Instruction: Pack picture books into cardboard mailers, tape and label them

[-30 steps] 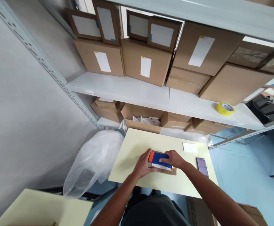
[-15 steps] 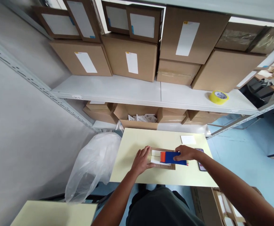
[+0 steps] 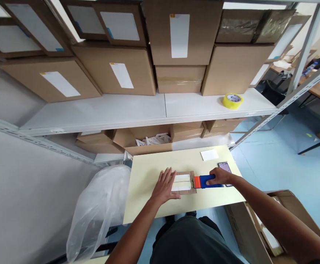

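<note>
A small flat cardboard box [image 3: 192,175] with white labels lies on the pale yellow table [image 3: 149,205]. My left hand [image 3: 164,186] rests on its left end, fingers spread and flat. In my right hand [image 3: 219,176] is a blue tape dispenser [image 3: 204,181] with an orange front end. That orange end meets the right edge of the box, where a band of tape shows. My right fingers wrap round the blue body. Partly hidden behind this hand lies a phone [image 3: 224,167]. A white card [image 3: 209,154] sits farther back on the table.
Beyond the table stands a shelf [image 3: 121,115] stacked with cardboard boxes [image 3: 129,69], with a yellow tape roll [image 3: 233,100] on it. A clear plastic bag [image 3: 96,212] hangs at the table's left. An open carton [image 3: 289,200] stands on the floor at right.
My right hand has moved the tape dispenser rightward, from above the box to its right edge. My left hand stays on the left end, fingers now more spread. The head view has turned right.
</note>
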`<act>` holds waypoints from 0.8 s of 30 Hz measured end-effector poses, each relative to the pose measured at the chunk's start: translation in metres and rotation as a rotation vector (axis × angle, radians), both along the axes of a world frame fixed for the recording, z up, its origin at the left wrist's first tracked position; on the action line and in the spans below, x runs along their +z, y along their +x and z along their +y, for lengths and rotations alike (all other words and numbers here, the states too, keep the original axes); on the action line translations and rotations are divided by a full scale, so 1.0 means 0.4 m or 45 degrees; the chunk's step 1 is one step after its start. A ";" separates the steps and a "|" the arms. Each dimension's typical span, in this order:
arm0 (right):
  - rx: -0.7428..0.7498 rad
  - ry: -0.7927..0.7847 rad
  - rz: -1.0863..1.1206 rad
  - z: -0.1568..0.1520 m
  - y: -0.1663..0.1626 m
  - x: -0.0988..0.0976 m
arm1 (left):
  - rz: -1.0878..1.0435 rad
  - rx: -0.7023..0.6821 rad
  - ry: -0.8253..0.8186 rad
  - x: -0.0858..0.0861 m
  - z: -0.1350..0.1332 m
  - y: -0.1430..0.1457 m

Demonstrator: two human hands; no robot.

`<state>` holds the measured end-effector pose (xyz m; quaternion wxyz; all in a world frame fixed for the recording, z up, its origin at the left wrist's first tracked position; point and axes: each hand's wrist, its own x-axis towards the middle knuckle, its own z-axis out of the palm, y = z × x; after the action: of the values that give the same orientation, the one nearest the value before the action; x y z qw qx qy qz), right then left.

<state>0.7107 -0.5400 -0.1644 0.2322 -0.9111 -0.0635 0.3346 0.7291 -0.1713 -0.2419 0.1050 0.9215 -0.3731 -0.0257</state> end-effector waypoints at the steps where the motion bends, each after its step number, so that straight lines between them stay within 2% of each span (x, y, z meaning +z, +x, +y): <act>1: -0.006 0.001 0.001 -0.001 -0.001 0.002 | 0.028 -0.034 0.015 0.004 -0.018 0.006; 5: 0.019 -0.001 -0.034 -0.005 -0.007 0.027 | 0.091 -0.053 -0.010 0.014 -0.052 0.015; 15: 0.015 -0.023 -0.146 -0.029 -0.034 0.154 | 0.027 -0.036 -0.082 0.011 -0.039 0.007; 19: 0.023 -0.026 -0.177 -0.044 -0.048 0.171 | 0.008 -0.034 -0.079 0.007 -0.035 0.004; 24: -0.112 -0.019 -0.199 -0.087 -0.054 0.179 | -0.024 -0.033 -0.042 -0.001 -0.027 0.002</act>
<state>0.6892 -0.5748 -0.0928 0.2341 -0.9380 -0.0387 0.2525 0.7301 -0.1823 -0.2423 0.1164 0.9149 -0.3863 -0.0123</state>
